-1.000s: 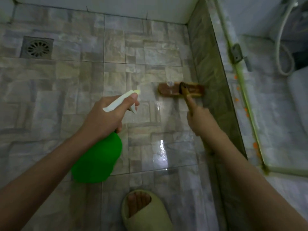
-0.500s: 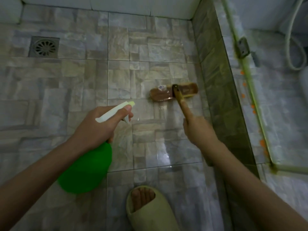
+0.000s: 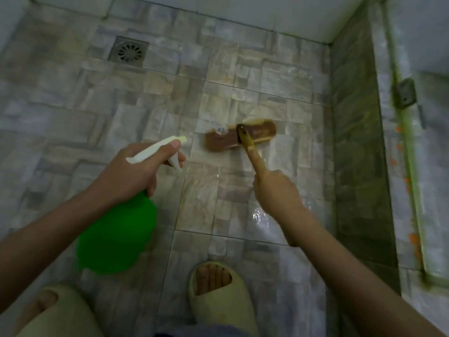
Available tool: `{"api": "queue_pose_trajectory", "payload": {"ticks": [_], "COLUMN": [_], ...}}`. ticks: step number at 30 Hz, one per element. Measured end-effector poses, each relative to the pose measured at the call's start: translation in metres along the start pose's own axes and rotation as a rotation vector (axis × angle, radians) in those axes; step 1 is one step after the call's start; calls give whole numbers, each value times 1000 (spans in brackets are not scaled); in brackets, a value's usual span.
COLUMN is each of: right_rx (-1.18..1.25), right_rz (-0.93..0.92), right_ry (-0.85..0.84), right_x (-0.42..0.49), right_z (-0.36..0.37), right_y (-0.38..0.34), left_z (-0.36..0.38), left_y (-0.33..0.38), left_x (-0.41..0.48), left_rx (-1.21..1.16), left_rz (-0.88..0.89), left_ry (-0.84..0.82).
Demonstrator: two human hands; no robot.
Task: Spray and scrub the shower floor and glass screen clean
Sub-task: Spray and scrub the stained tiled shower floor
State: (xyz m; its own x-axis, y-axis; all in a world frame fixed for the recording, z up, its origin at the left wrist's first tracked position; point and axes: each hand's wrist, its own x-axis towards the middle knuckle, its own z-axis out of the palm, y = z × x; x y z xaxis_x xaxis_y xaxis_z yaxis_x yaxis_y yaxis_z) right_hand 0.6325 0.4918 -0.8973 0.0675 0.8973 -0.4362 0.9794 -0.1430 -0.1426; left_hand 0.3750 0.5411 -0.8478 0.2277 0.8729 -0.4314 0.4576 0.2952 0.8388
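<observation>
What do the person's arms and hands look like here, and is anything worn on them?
The left forearm and right forearm are bare to the frame edge, no sleeves showing. The left hand and right hand are ungloved, with no watch, bracelet or ring visible.

Home bathroom, viewed from above inside a shower stall. The shower floor (image 3: 243, 81) is laid with grey and beige stone-look tiles, wet and shiny in one patch, with a square metal drain (image 3: 128, 52) near the far left corner. Plain white wall tiles (image 3: 218, 10) rise at the back. On the right, just past a dark stone kerb (image 3: 357, 142), runs a glass screen (image 3: 435, 154) in a green-stained frame (image 3: 410, 181) with a metal hinge (image 3: 406, 93). A pale rubber slipper (image 3: 223, 310) rests on the tiles.
</observation>
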Motion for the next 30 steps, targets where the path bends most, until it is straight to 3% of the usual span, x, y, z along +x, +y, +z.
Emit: {"api": "queue_pose_trajectory", "payload": {"ticks": [5,9,12,14,19,21,23,25,30], "right_rx": [17,-29,-9,-10,-145,-100,-50,-56,-96], "right_rz": [50,-137,-222,-236,-224,-303,-353,-364,-283], "right_ry": [-287,-115,-88,-97,-398,-329,-149,-113,-181], "right_x": [-116,-37,30,15,-88,-61,-11,32,-57], "right_z": [9,7,4,7,4,6,14,13,22], "right_y": [-12,-55,-82,-80,-60,-86,-121,-152,-119], "left_z": [-26,-47,-60,-66,-74,-77,-79,-80,-94], "left_y": [-13,-21,-30,-37,-42,-40,-43,-48,-52], "left_x": [-15,-24,-40,-55,-85,-95,-104,-111,-120], "left_rx": [-67,-85,-48,-37,-30,-33,-39,-73,-100], "left_rz": [-28,-45,-48,-84,-164,-173,-185,-206,-168], "left_ry": [71,120,150,189,232,231,228,251,280]}}
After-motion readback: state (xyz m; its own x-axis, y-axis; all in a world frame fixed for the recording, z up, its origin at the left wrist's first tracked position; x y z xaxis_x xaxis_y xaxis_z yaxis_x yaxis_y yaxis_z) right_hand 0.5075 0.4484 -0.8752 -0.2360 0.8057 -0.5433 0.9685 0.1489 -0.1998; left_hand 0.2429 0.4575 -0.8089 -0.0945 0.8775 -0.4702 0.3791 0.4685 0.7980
